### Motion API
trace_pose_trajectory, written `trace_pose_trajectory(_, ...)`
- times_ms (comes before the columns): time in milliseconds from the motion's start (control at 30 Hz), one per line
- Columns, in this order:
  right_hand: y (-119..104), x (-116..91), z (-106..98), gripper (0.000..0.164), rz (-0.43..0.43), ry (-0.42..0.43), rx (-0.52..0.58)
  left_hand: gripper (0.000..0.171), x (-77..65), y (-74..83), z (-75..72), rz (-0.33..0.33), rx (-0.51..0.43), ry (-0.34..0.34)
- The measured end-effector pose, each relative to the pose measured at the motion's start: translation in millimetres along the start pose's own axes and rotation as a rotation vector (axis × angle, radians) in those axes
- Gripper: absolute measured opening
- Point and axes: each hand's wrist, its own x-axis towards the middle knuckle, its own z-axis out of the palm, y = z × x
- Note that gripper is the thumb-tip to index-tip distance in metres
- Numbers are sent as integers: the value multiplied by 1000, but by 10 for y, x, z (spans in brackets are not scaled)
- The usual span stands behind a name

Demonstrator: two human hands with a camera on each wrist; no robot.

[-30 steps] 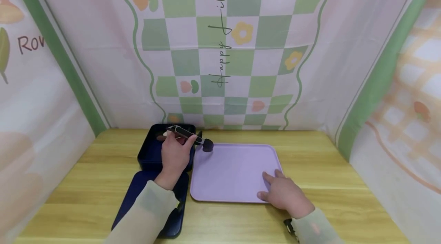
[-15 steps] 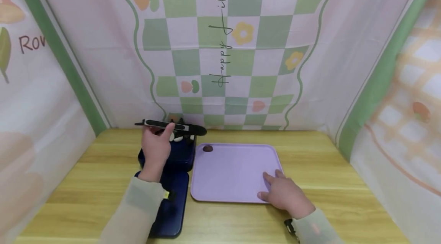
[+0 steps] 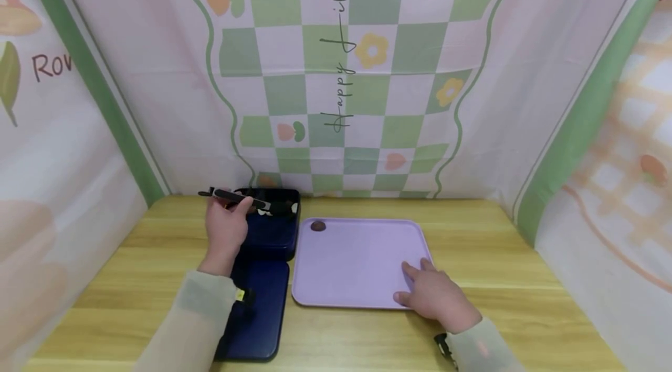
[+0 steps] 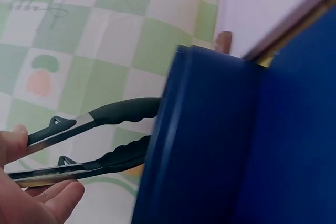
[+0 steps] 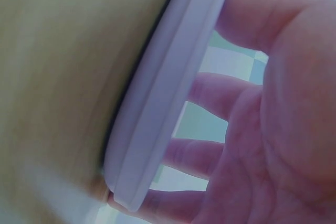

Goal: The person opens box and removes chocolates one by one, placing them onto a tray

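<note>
My left hand [image 3: 226,229] grips black-and-silver tongs [image 3: 241,199] above the dark blue box [image 3: 268,249]. In the left wrist view, the two arms of the tongs [image 4: 113,114] stand apart, with their tips hidden behind the box wall [image 4: 205,129]. Light and dark pieces [image 3: 270,209] lie at the back of the box, too small to identify. A round brown piece [image 3: 318,225] sits in the far left corner of the lilac tray [image 3: 357,267]. With fingers spread, my right hand [image 3: 438,299] rests on the tray's near right corner.
A dark blue lid [image 3: 257,308] lies in front of the box, left of the tray. Behind the wooden table [image 3: 346,337] hangs a green-and-white checked cloth [image 3: 362,92]. More printed cloth [image 3: 619,185] closes off the sides.
My left hand has moved left from the tray's far corner to the box with the tongs. The brown piece has been let go on the tray. My right hand stays put.
</note>
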Motion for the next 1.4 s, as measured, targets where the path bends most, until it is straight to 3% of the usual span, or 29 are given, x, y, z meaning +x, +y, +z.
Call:
trace_pose_trajectory(133, 11, 11, 14, 77, -3, -1, -4, 48, 22, -103, 24, -22, 47, 7)
trace_pose_trajectory(500, 15, 27, 33, 78, -12, 7, -14, 52, 26, -195, 73, -33, 45, 10)
trace_pose_trajectory(733, 25, 48, 49, 78, -6, -5, -13, 53, 15, -241, 47, -35, 113, -27)
trace_pose_trajectory(1033, 27, 22, 57, 78, 9, -4, -6, 47, -91, -58, -74, -21, 216, 2)
trace_pose_trajectory(1200, 35, 8, 47, 78, -1, 14, -14, 49, -120, -27, -87, -41, 192, -8)
trace_pose_trajectory(1400, 21, 10, 36, 78, -19, 29, -20, 57, -115, -109, -100, -66, 150, -55)
